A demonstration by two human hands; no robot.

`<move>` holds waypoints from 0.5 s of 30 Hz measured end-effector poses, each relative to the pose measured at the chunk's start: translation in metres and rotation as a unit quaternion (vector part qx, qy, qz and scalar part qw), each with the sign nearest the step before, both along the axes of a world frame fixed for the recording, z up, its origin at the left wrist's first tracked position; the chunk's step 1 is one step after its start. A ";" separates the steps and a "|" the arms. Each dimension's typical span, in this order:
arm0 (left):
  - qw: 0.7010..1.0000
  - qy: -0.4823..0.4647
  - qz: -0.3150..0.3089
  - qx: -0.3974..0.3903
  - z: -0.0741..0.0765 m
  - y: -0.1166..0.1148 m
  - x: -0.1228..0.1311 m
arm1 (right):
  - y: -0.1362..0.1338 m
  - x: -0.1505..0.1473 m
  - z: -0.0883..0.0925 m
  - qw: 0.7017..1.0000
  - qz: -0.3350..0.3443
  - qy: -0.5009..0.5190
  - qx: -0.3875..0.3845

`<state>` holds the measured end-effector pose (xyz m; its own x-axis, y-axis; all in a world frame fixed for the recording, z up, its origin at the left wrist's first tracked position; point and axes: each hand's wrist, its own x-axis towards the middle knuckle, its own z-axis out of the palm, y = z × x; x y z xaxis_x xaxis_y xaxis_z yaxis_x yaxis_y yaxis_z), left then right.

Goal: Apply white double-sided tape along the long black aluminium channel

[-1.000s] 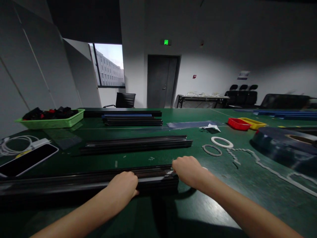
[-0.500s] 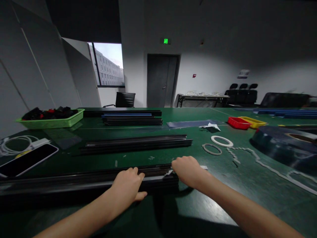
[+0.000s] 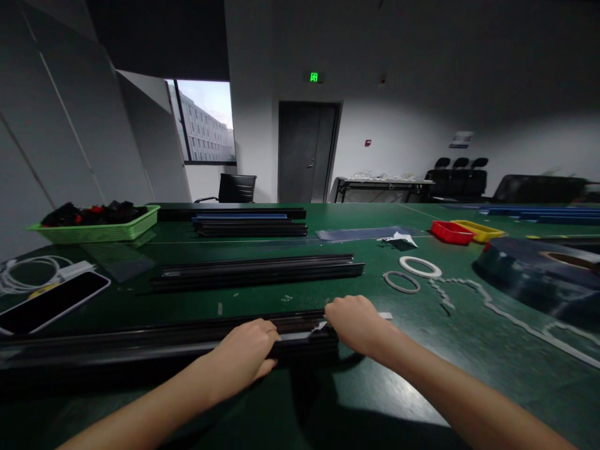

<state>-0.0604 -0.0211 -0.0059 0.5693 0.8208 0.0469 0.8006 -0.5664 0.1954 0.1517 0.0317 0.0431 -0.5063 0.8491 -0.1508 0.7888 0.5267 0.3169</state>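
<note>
A long black profile (image 3: pixel 154 351) lies across the near part of the green table, with a pale strip along its front face. My left hand (image 3: pixel 247 351) is closed over the profile's front edge, thumb below and fingers bent over the strip; the fingertips are partly hidden. At the profile's right end, my right hand (image 3: pixel 355 322) is curled into a fist around it, fingers mostly hidden. A ragged bit of white tape (image 3: pixel 320 327) shows beside its knuckles, and a white tab (image 3: pixel 385 316) sticks out behind it.
More black profiles (image 3: pixel 262 272) lie beyond. To the right are a white tape roll (image 3: pixel 420 260), a grey ring (image 3: pixel 389 280), a crinkled strip (image 3: pixel 509 315) and a large film roll (image 3: pixel 529 281). A phone (image 3: pixel 56 301) and green basket (image 3: pixel 94 234) sit left; red (image 3: pixel 450 237) and yellow trays stand behind.
My left hand has shifted slightly along the profile, its fingers drawing closer together and lying lower over the strip. The right hand stays in place.
</note>
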 end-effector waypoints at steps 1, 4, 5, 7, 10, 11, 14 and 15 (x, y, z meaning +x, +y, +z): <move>1.000 -0.013 -0.007 -0.001 0.000 -0.001 -0.002 | 0.000 0.000 0.001 1.000 -0.002 -0.002 -0.003; 0.999 -0.034 -0.021 -0.012 0.002 -0.003 -0.004 | -0.002 -0.001 0.004 1.000 -0.006 -0.006 -0.008; 0.999 -0.035 -0.020 -0.017 0.002 -0.003 -0.004 | -0.002 -0.001 0.005 1.000 -0.006 -0.005 -0.007; 0.999 -0.030 -0.008 -0.022 0.002 -0.003 -0.003 | -0.001 -0.001 0.004 1.000 -0.004 -0.003 -0.006; 0.999 -0.017 0.016 -0.023 0.004 -0.002 0.002 | 0.000 0.001 0.001 1.000 0.001 -0.002 0.002; 0.999 -0.013 0.023 -0.023 0.005 -0.002 0.004 | 0.001 0.002 0.000 1.000 0.004 0.000 0.007; 0.999 0.001 0.039 -0.033 0.010 -0.002 0.011 | 0.001 0.003 -0.002 1.000 0.005 0.005 0.015; 0.998 0.005 0.045 -0.039 0.012 -0.003 0.013 | 0.001 0.003 -0.001 1.000 0.003 0.005 0.012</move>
